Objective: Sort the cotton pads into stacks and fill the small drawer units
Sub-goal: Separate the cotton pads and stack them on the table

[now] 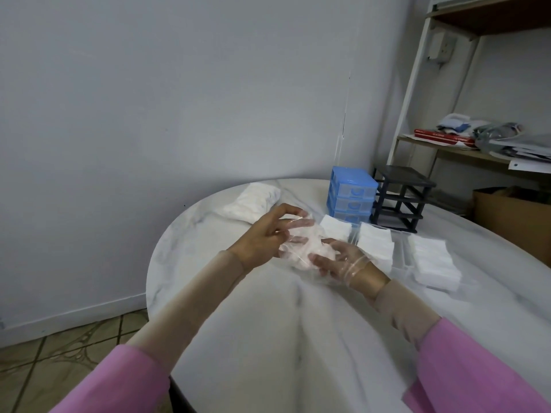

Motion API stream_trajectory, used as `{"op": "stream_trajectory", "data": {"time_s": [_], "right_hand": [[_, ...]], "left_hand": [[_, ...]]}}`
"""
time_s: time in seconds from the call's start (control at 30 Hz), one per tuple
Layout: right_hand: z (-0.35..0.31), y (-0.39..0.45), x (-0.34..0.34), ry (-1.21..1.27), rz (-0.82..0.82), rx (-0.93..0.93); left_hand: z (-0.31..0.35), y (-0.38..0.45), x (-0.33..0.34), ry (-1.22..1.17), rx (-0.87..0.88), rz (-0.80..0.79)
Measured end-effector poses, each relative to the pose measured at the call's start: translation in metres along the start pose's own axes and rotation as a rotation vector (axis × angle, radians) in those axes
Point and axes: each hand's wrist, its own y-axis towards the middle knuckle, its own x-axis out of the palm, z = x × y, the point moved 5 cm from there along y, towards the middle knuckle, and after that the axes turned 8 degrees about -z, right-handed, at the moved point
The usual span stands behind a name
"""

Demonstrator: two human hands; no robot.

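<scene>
Nearest me: pink sleeves (489,371) | right hand (347,260), in a clear glove, fingers loosely spread, touching crumpled clear plastic (301,248) | left hand (268,234) pinches that plastic | cotton pad stacks (375,242) just right of my hands on marble table (268,323) | blue drawer unit (351,195), black frame (402,198) behind

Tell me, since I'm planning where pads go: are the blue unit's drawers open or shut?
Shut: all three drawer fronts sit flush in the blue unit.

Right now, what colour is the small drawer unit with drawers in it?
Blue drawer unit, head view.
</scene>
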Motion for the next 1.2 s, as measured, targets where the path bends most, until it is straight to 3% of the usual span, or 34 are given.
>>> {"op": "stream_trajectory", "data": {"time_s": [0.13,0.3,0.6,0.83,1.03,1.13,1.2], "right_hand": [[0.004,0.005,-0.007,-0.015,0.080,-0.009],[0.011,0.001,-0.004,-0.119,0.029,0.026],[0.011,-0.016,-0.025,0.074,-0.074,-0.036],[0.003,-0.043,-0.051,-0.076,-0.051,-0.198],[0.014,-0.054,-0.070,-0.489,-0.123,-0.040],[0.015,-0.061,-0.068,-0.590,-0.193,0.005],[0.012,-0.065,-0.071,-0.642,-0.157,-0.014]], "left_hand": [[0.001,-0.002,0.004,0.013,-0.004,-0.063],[-0.008,0.000,0.005,0.040,-0.004,-0.069],[-0.013,0.008,-0.022,0.264,0.048,0.291],[-0.007,0.003,-0.044,0.329,0.074,0.561],[0.015,0.002,-0.038,0.499,0.103,0.707],[0.019,0.008,-0.035,0.424,0.118,0.712],[0.020,0.010,-0.029,0.358,0.137,0.685]]}}
